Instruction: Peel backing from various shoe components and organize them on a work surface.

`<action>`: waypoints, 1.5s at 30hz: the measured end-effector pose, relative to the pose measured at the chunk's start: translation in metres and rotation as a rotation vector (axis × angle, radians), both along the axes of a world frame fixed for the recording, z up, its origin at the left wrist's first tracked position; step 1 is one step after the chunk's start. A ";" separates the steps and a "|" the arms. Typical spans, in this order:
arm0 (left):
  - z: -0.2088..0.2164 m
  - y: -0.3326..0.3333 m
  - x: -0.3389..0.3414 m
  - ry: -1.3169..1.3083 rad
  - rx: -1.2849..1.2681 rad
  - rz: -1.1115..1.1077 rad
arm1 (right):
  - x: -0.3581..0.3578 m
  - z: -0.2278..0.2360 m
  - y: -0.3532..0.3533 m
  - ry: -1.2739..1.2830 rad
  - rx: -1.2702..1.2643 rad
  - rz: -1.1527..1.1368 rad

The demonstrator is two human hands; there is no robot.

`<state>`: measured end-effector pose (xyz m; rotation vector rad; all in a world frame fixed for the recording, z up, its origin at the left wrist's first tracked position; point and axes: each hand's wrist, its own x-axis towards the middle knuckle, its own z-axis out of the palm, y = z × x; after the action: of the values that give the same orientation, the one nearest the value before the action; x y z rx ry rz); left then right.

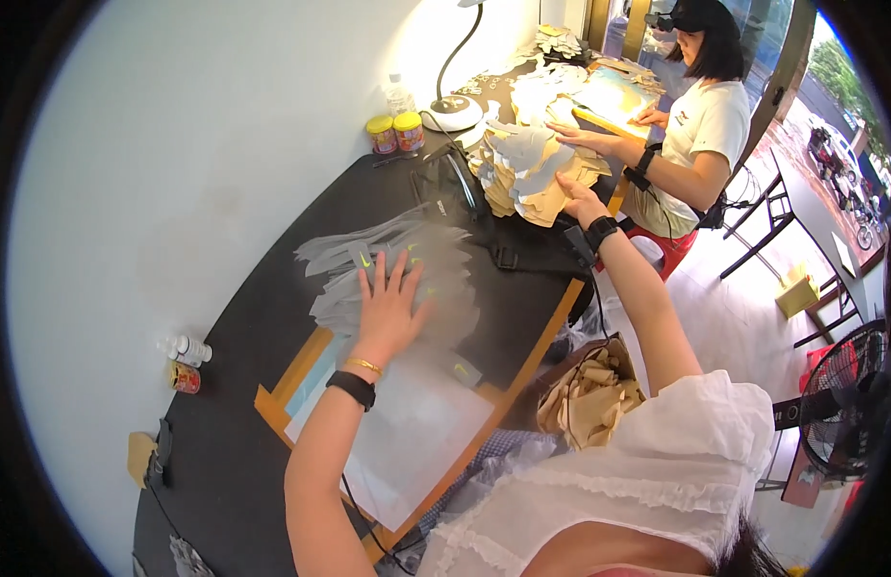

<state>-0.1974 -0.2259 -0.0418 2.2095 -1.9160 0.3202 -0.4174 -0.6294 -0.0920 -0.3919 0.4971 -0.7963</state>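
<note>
With your left hand (388, 303) spread flat on the fanned grey shoe-upper pieces (392, 274) mid-worktop (234, 423) and your right hand (580, 200) open on the far tan-and-grey stack (532, 178), a careless sideways sweep could scatter either pile.

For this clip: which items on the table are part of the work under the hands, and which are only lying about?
In use:
- left hand flat on the grey cut pieces
- right hand reaching to the tan and grey piece pile
- white sheet in front of the person

Lying about:
- two yellow-lidded jars
- desk lamp
- small bottles by the wall
- floor fan
</note>
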 end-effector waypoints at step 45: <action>0.135 0.154 0.009 1.730 -0.616 0.035 | 0.107 0.161 0.272 0.109 -0.989 0.468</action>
<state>-0.1886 -0.0722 0.0928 1.1349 -0.6103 -0.7001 -0.3100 -0.3570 0.0687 -1.4162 0.0600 -0.5127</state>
